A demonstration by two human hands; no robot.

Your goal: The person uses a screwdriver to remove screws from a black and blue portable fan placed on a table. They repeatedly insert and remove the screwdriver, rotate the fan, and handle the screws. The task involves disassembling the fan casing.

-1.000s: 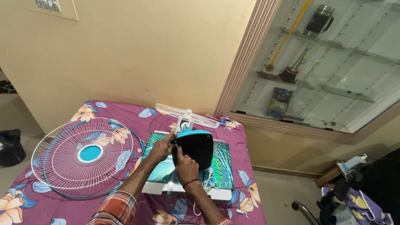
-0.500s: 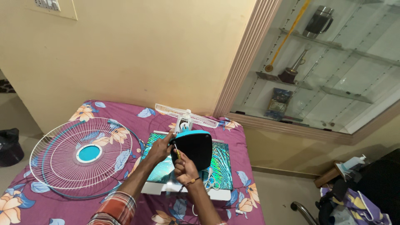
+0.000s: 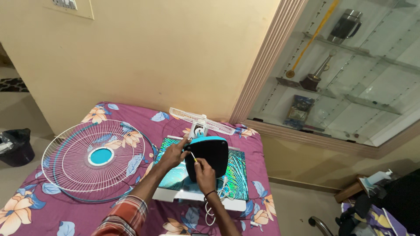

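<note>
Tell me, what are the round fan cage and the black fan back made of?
Cage: likely metal wire painted white; thin glossy spokes, blue hub. Fan back: looks like matte black plastic, smooth and moulded, with a blue rim. The left hand steadies it.

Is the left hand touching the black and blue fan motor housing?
Touching. In the head view, the left hand rests its fingers on the upper left edge of the fan motor housing, with no gap visible; the right hand holds a small screwdriver against it.

Home bedroom: floral bedsheet, glass trophy showcase.
</note>
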